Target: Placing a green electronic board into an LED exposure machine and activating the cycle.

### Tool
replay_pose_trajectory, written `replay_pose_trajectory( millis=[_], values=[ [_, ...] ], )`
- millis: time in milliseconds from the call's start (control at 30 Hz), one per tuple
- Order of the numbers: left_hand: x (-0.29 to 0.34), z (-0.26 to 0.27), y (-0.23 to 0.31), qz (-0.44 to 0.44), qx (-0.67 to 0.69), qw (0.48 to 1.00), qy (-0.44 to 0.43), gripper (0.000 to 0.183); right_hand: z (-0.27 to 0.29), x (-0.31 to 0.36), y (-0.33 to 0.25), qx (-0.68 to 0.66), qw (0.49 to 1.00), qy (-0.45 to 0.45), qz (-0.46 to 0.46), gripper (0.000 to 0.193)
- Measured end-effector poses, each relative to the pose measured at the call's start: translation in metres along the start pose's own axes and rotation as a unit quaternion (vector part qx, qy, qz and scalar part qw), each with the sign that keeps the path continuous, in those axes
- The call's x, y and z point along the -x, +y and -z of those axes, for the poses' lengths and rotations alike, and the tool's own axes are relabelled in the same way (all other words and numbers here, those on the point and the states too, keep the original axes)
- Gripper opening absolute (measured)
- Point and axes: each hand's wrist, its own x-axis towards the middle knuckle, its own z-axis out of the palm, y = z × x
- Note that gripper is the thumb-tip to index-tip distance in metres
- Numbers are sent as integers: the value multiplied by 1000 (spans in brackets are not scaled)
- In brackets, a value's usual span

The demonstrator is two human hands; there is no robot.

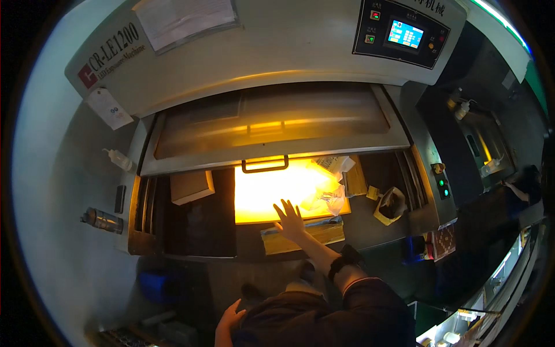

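Observation:
My right hand [291, 222] reaches forward with its fingers spread, at the front edge of a brightly glowing light panel [266, 194]. Nothing is held in it. Crumpled clear plastic sheets [330, 194] lie on the panel's right part. Just in front of the panel, below my right hand, is a flat yellowish cardboard strip [321, 236]. My left hand [230, 317] hangs low beside my body, away from the machine. Its fingers look loosely apart, and no object shows in it.
A framed lid [272, 151] with a black handle [265, 166] slants above the panel. A white box [192, 187] stands left of it. To the right are a cardboard piece [355, 176] and an open paper bag [391, 206]. At the left stand a squeeze bottle [118, 159] and a dark bottle [103, 220].

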Motion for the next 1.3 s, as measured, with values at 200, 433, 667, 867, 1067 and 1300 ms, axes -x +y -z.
replay_pose_trajectory(
  millis=[200, 433, 667, 867, 1067, 1300],
  values=[
    [-26, 64, -82, -71, -37, 997, -21, 68, -1, -60, -58, 23, 996, 63, -51, 75],
    [0, 162, -174, -58, -99, 993, 19, 66, 1, 23, -139, 206, 967, 28, -150, 59],
    [-2, 235, -216, -79, -79, 994, 2, 65, 27, 56, -204, 160, 912, -260, -275, 50],
    [-41, 264, -177, -228, -25, 973, -1, 55, 80, 98, -248, 208, 899, -259, -285, 60],
    [-102, 300, -55, -405, 140, 896, 119, 40, 216, 72, -312, 273, 914, -166, -248, 50],
    [-260, 344, 64, -317, -183, 844, 391, 67, 297, 27, -328, 199, 973, 80, -82, 41]
  ],
)
